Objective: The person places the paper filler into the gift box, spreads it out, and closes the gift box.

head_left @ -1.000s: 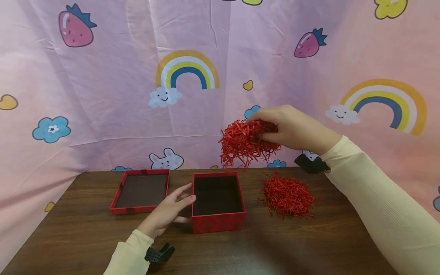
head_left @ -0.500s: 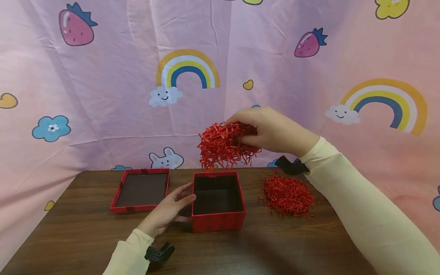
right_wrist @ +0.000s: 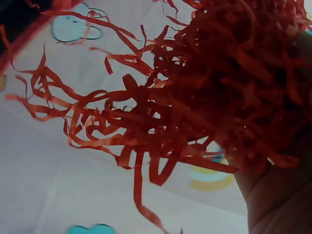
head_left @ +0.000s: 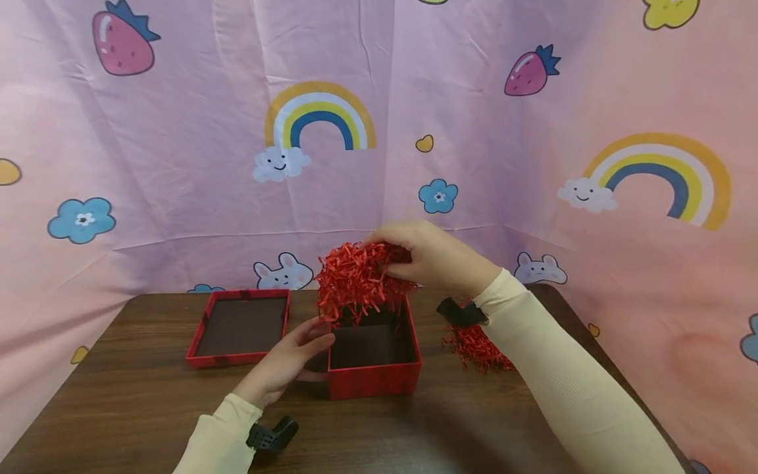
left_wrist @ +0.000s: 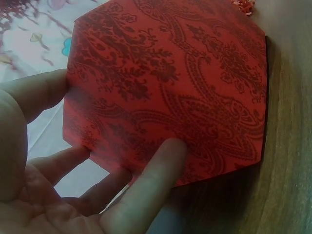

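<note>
A red gift box point(head_left: 374, 383) with a dark inside sits uncovered on the table; its outer wall point(left_wrist: 195, 97) carries a darker paisley pattern. My left hand point(head_left: 284, 361) rests against the box's left side, its fairly straight fingertips touching the wall, with a finger near the rim. Above the box's back left corner, my right hand point(head_left: 435, 260) grips a loose bunch of red shredded paper point(head_left: 349, 276) between thumb and fingers. Strands hang down over the back rim and partly hide it. In the right wrist view the bunch point(right_wrist: 219, 92) covers most of the fingers.
Left of the box lies its red-edged lid point(head_left: 239, 327), dark inside facing up. A pile of red shredded paper point(head_left: 478, 349) lies to the right, partly behind the right forearm. A patterned cloth point(head_left: 195, 184) hangs behind the wooden table point(head_left: 118, 401).
My right hand has moved left and down with the shredded paper, from right of the box to above its back left part. My left hand has stayed against the box.
</note>
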The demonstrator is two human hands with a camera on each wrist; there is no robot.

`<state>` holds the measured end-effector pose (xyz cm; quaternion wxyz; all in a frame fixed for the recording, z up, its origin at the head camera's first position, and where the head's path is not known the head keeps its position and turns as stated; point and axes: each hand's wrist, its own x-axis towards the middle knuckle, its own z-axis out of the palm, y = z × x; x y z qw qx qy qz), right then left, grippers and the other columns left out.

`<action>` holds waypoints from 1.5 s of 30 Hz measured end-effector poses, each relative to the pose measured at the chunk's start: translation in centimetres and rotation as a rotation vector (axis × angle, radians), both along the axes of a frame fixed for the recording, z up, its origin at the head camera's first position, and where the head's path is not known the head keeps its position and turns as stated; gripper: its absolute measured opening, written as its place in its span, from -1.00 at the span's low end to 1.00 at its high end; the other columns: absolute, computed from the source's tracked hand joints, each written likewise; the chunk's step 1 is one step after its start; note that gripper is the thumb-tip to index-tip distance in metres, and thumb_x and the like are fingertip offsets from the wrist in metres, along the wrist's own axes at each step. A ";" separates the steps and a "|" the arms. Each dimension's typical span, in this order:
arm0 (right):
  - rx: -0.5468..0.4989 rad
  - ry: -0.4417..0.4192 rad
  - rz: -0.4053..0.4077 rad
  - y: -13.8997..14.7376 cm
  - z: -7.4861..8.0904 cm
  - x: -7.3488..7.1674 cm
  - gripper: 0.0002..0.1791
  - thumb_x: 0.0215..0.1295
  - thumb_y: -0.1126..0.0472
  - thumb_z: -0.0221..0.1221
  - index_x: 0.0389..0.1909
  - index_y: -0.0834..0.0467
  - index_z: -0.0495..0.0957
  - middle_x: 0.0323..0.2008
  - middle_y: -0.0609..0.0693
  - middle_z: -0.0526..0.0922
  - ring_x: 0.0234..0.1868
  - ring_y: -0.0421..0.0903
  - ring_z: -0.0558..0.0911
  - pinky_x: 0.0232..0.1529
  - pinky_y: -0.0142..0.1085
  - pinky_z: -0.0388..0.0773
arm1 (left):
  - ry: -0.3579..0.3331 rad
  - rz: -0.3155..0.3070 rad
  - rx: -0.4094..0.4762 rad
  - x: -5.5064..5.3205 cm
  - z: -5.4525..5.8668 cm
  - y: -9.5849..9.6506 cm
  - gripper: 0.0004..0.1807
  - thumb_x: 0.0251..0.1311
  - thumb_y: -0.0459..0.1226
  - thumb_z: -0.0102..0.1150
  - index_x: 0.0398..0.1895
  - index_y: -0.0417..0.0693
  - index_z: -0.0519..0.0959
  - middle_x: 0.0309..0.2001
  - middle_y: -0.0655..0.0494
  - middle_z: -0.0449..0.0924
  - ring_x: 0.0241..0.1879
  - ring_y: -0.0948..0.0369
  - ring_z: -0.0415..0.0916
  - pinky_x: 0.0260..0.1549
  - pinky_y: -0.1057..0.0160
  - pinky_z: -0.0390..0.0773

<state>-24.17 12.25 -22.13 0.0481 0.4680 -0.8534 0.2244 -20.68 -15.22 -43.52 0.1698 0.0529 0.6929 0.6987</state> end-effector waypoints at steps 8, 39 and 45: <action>0.066 -0.033 -0.022 0.3 -4.4 -2.0 -0.57 0.32 0.32 0.39 0.19 0.09 0.62 0.00 -0.11 0.72 -0.03 -0.21 0.68 0.04 -0.27 0.65 | -0.008 -0.006 0.007 0.1 0.0 -0.1 -0.22 0.47 -0.06 0.20 0.63 0.08 0.09 0.55 -0.25 0.13 0.52 -0.25 0.13 -0.05 -0.14 0.71; 0.387 -0.264 0.059 -2.3 -13.0 -2.4 -0.36 0.32 -0.09 0.39 0.37 -0.02 0.50 0.25 -0.16 0.60 0.27 -0.23 0.55 0.33 -0.21 0.50 | -0.023 -0.040 0.003 0.4 0.2 -0.3 -0.20 0.49 -0.05 0.15 0.66 0.12 0.03 0.58 -0.29 0.06 0.53 -0.28 0.09 0.02 -0.16 0.68; 0.277 -0.357 0.023 -0.9 -11.5 -2.8 -0.35 0.35 -0.01 0.38 0.41 -0.01 0.46 0.31 -0.08 0.56 0.34 -0.10 0.52 0.37 -0.11 0.47 | -0.027 -0.037 0.007 0.1 0.0 -0.3 -0.21 0.50 -0.04 0.15 0.66 0.12 0.03 0.60 -0.28 0.03 0.54 -0.27 0.08 0.04 -0.16 0.67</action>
